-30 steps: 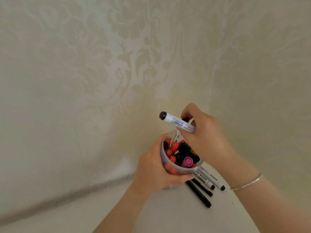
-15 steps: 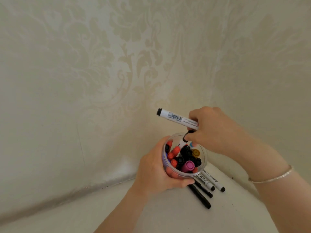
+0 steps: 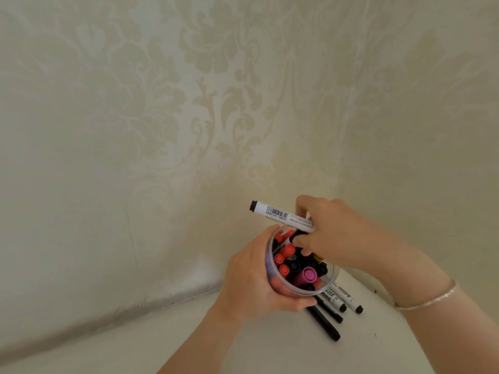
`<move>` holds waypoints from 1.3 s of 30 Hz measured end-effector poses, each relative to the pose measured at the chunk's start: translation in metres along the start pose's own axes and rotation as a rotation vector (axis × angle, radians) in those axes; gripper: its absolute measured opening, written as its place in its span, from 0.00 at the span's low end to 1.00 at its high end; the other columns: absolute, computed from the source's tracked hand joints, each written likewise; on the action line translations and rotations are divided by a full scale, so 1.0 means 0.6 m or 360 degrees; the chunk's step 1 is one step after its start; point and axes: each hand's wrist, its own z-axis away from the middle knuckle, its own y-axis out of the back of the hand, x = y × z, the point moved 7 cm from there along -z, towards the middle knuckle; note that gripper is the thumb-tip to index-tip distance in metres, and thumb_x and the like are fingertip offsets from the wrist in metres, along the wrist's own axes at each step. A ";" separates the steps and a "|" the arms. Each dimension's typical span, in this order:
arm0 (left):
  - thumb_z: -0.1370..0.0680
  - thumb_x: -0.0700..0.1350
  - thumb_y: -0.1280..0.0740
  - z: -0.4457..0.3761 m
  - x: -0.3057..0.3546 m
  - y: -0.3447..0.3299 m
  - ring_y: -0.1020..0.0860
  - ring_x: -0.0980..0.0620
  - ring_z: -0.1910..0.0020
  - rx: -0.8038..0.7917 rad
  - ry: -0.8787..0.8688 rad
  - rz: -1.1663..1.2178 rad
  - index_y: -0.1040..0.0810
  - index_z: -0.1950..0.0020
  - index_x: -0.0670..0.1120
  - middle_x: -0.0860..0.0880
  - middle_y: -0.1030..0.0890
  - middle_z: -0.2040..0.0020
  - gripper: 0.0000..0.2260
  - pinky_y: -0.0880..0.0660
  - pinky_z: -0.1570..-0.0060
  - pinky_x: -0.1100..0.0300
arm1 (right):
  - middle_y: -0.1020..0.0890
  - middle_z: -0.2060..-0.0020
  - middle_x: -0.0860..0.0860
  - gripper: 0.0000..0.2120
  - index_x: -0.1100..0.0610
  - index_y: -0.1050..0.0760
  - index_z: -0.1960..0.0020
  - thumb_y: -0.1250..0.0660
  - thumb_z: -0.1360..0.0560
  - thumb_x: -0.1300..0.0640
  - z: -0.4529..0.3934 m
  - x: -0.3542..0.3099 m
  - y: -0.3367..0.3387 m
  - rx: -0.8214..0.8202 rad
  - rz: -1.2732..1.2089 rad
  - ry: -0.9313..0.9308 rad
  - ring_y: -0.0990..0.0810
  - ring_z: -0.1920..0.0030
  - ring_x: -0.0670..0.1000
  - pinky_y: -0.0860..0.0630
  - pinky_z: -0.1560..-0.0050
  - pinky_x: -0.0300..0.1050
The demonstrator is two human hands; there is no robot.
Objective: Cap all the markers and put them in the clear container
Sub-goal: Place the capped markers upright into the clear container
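My left hand (image 3: 252, 282) grips the clear container (image 3: 333, 276) from its left side, held above the white table (image 3: 189, 338). Inside stand several capped markers with red, black, purple and yellow caps (image 3: 306, 275). My right hand (image 3: 334, 236) is over the container's rim and holds a white marker (image 3: 280, 214) that points up to the left, black end outward. Its fingertips also pinch a black-capped marker (image 3: 295, 236) at the container's mouth. Several markers (image 3: 334, 306), white and black, lie on the table just under and right of the container.
Patterned cream wallpaper (image 3: 189, 117) covers two walls that meet in a corner behind the container. The table runs into that corner. A thin bracelet (image 3: 429, 299) is on my right wrist.
My right hand has lowered toward the container's mouth with the white marker still in it, and its fingertips now reach among the markers inside. My left hand keeps its hold on the container.
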 end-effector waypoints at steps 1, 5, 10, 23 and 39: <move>0.44 0.63 0.20 0.000 0.001 -0.002 0.25 0.66 0.40 -0.0007 0.0000 -0.0001 0.35 0.28 0.53 0.61 0.24 0.37 0.48 0.26 0.43 0.67 | 0.20 0.58 0.52 0.06 0.52 0.32 0.52 0.35 0.25 0.57 0.001 0.003 -0.002 -0.0001 0.0009 -0.0007 0.19 0.60 0.53 0.22 0.61 0.48; 0.44 0.64 0.21 -0.002 0.009 -0.008 0.26 0.68 0.39 -0.0050 -0.0030 -0.0073 0.38 0.28 0.56 0.62 0.25 0.37 0.49 0.28 0.42 0.71 | 0.23 0.60 0.50 0.06 0.50 0.31 0.53 0.36 0.26 0.58 0.008 0.003 0.003 0.0081 0.0142 -0.0001 0.21 0.62 0.52 0.23 0.65 0.45; 0.44 0.66 0.21 0.000 -0.001 -0.010 0.25 0.65 0.38 -0.0074 0.0006 -0.0109 0.35 0.28 0.51 0.60 0.24 0.36 0.49 0.26 0.40 0.65 | 0.26 0.64 0.49 0.08 0.49 0.29 0.58 0.37 0.26 0.62 0.031 -0.013 0.044 0.0140 0.0335 -0.0006 0.25 0.66 0.49 0.27 0.67 0.42; 0.45 0.64 0.21 0.001 0.013 -0.010 0.27 0.73 0.43 -0.0101 0.0033 -0.0092 0.39 0.34 0.65 0.70 0.26 0.44 0.44 0.33 0.46 0.78 | 0.35 0.66 0.48 0.10 0.53 0.37 0.60 0.38 0.25 0.63 0.032 -0.025 0.005 -0.0004 0.0668 -0.0007 0.34 0.70 0.46 0.36 0.72 0.37; 0.44 0.61 0.19 -0.003 0.018 -0.011 0.26 0.64 0.37 -0.0046 -0.0077 -0.0021 0.33 0.29 0.53 0.62 0.24 0.36 0.47 0.26 0.41 0.64 | 0.22 0.64 0.50 0.05 0.53 0.24 0.48 0.38 0.21 0.56 0.012 0.027 -0.027 -0.0229 0.0030 -0.0010 0.27 0.70 0.47 0.32 0.71 0.36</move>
